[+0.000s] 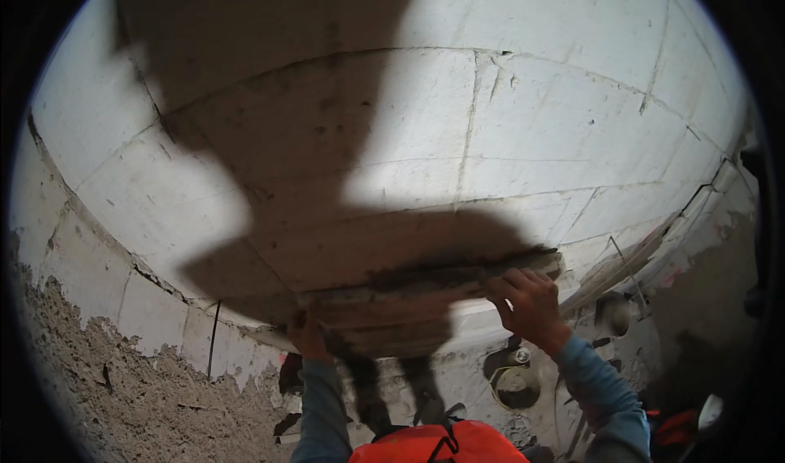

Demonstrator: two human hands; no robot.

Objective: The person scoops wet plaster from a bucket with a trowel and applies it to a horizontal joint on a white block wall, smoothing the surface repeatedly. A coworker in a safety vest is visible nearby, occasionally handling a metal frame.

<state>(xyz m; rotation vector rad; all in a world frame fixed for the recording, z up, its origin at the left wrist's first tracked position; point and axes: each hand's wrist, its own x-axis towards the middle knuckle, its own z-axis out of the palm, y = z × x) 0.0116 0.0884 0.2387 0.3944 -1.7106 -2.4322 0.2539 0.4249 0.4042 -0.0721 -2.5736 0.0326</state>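
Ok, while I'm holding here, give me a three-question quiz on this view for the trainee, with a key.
1. Where is the right hand on the long strip: A, left end; B, middle; C, toward the right end?
2. True or false: the left hand and right hand both come out of blue sleeves.
3. Fill in: a large ____ darkens part of the pale wall.

Key: 1. C. 2. True. 3. Shadow.

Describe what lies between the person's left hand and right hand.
In the head view, a long board, partly shadowed, spans the stretch between left hand and right hand, along the pale wall.
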